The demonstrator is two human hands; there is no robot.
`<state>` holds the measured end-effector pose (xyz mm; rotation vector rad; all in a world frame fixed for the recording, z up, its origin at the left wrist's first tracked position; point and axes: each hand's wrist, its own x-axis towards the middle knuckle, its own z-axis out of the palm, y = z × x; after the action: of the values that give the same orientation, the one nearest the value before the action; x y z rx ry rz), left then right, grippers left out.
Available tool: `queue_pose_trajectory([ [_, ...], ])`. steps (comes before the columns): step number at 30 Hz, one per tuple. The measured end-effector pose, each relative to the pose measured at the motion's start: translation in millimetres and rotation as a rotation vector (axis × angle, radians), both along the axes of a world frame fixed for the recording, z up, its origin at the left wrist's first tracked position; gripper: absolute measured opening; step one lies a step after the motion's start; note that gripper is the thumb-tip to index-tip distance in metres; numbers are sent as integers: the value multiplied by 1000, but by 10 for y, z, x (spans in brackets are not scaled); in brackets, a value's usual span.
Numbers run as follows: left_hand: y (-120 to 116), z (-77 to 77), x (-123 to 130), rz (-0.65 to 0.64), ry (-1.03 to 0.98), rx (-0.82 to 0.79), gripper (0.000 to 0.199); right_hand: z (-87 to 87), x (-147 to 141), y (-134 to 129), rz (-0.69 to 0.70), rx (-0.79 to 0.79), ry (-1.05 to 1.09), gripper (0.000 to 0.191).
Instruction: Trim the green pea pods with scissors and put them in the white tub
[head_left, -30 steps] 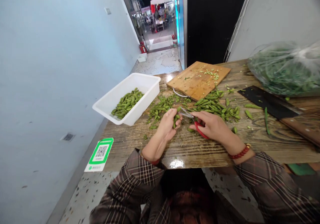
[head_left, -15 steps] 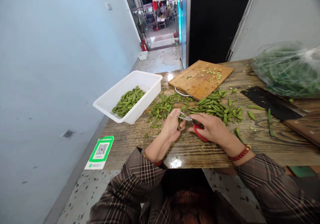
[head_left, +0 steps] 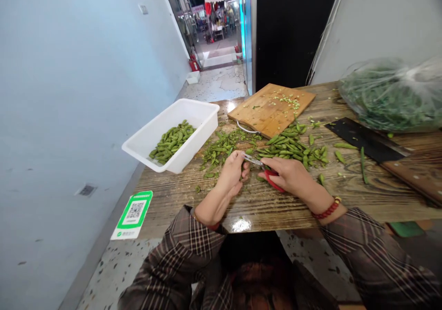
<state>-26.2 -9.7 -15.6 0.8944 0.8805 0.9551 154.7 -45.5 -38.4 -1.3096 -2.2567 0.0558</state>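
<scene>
Our left hand [head_left: 233,174], on the near side of the cutting board [head_left: 253,112], has its fingers bent around a green pod, of which only a sliver shows between them. Our right hand [head_left: 292,174], also nearer to us than the board, is wrapped around the red handles of the scissors [head_left: 254,161], whose blades reach to the left fingertips. More pods [head_left: 288,149] lie heaped on the wooden table [head_left: 186,208] by the board's near edge, with small green clippings [head_left: 223,146] to the left of that heap, near the board's handle. Left of the board stands a white tub [head_left: 198,144] with pods inside; right of it lie a cleaver [head_left: 366,137] and, farther right, a clear bag of greens [head_left: 390,98].
</scene>
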Motion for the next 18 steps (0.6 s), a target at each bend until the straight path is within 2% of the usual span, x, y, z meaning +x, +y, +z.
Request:
queue_pose_trajectory([
  [6,42,-1,-15,-25,48,-1,35,-18,10,18,-7,-3,-19,31],
  [10,75,57,-46,-15,128,41,32,-7,87,56,-69,64,160,35],
  [14,177,307,-184,124,197,196,24,49,212,84,-236,192,299,37],
  [16,291,488,-343,222,271,374,20,84,252,82,-296,226,338,39],
  [18,448,675,-579,346,430,566,14,112,270,73,-327,244,373,40],
])
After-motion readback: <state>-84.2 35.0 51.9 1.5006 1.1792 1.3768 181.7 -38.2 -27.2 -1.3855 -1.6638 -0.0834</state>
